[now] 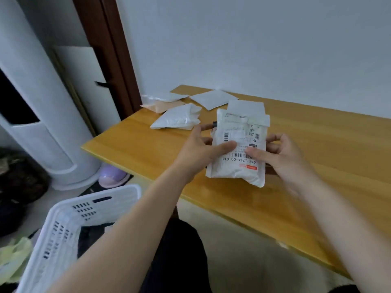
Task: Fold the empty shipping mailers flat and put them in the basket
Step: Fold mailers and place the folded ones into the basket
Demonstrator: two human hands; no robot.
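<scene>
- The wooden counter [148, 149] runs from the far left to the near right, against a pale wall.
- A white tower appliance [42, 102] stands on the floor at the far left.
- The white slotted plastic basket [63, 218] sits near left, below the counter's edge and well apart from the held mailer.
- A white shipping mailer [239, 172] with a barcode label is held above the counter's middle, with the print upside down.
- The left grip [196, 153] grasps its left edge, thumb on the label and fingers behind.
- The right grip [283, 155] grasps its right edge, thumb on the label and fingers curled beside it.
- At the far end of the counter lie a crumpled white mailer [177, 119], a flat white mailer [211, 99] and a peach mailer [160, 105].
- A purple rounded object [113, 176] lies on the floor beside the appliance.
</scene>
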